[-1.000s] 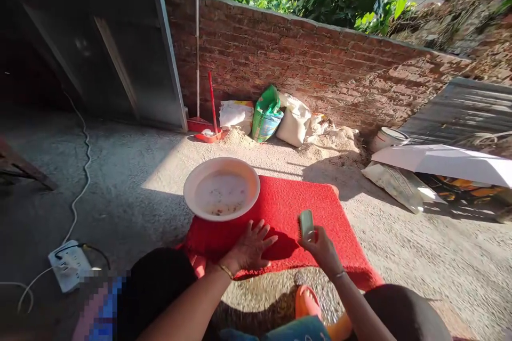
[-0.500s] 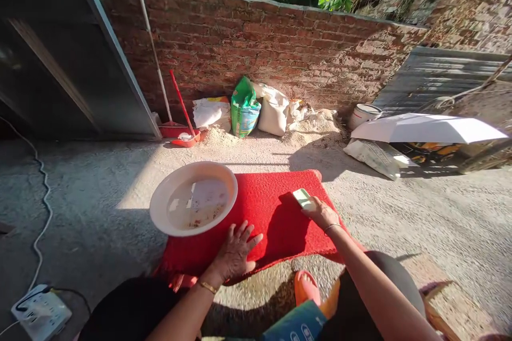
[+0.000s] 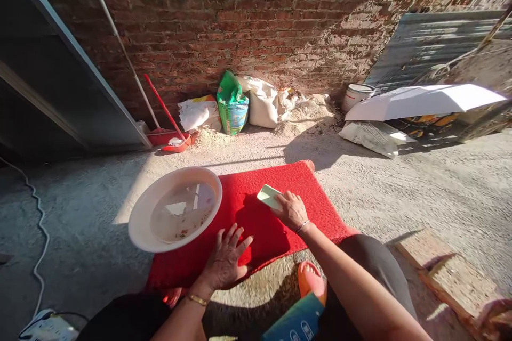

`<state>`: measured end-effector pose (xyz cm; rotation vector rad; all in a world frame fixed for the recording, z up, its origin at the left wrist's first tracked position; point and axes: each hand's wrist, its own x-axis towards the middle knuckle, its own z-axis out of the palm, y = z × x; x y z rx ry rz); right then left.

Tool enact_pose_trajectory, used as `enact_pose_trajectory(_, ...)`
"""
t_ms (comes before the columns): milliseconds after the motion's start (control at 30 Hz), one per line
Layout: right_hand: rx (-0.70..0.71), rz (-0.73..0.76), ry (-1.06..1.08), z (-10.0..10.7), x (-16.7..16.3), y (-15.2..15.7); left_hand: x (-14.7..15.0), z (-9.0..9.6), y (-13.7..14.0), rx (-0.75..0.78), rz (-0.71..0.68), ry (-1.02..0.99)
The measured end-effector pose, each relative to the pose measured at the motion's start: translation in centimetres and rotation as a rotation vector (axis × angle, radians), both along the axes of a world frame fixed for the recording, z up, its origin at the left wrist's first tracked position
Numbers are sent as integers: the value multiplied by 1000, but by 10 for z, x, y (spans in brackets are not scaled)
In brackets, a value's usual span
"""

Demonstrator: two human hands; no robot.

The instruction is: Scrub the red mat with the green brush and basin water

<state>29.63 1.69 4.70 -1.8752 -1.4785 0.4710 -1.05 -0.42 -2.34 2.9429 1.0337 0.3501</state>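
A red mat (image 3: 276,178) with a rough, fleecy surface lies spread out in front of me. My right hand (image 3: 293,209) grips a flat, pale green plastic tool (image 3: 269,196) with rounded corners, held low over the middle of the mat. Its underside is hidden, so I cannot tell whether it has bristles. Near the mat's front edge my left hand (image 3: 227,258) lies with fingers spread, holding nothing. A pale wide basin (image 3: 138,224) stands over the mat's left part, with water and small brownish bits inside.
Against the brick wall (image 3: 180,32) are a green bag (image 3: 232,109), a white sack (image 3: 264,104) and a red dustpan (image 3: 178,144). A white umbrella (image 3: 424,100) is at right. Bricks (image 3: 460,282) lie front right; a power strip (image 3: 50,327) sits at lower left.
My right hand has moved left across the mat with the green tool, closer to the basin. My left hand stays spread at the mat's front edge. The camera view has shifted somewhat.
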Motion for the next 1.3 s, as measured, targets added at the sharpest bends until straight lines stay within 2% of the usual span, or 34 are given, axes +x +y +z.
enact_pose_trajectory(67,-74,90,-128,0,-12,7,1,1,0,47,-8,-43)
enact_pose_trajectory(167,-214,67,-371,5,10,10,3,4,-1,113,-17,-126)
enact_pose_trajectory(233,-293,-57,-435,8,43,5,4,4,-2,137,-20,-148)
enact_pose_trajectory(367,-399,-400,-369,11,116,-13,5,3,-4,145,-28,-127)
enact_pose_trajectory(467,-401,-537,-308,11,139,-19,5,1,-5,123,-17,-96)
enact_pose_trajectory(567,-308,-463,-277,8,117,-10,5,2,-5,65,-8,-56)
enact_pose_trajectory(733,-96,-13,-369,-6,24,10,6,5,-4,-75,2,19)
enact_pose_trajectory(833,-49,180,-417,-14,-22,11,6,5,-5,-118,9,44)
enact_pose_trajectory(933,-55,283,-448,-16,-43,9,8,5,-5,-133,20,61)
enact_pose_trajectory(1033,-98,274,-486,-13,-41,12,8,7,-6,-150,22,55)
enact_pose_trajectory(1200,-255,65,-445,-6,-9,18,6,6,-5,-138,8,32)
enact_pose_trajectory(1300,-302,-30,-401,-3,15,17,4,2,-5,-89,4,17)
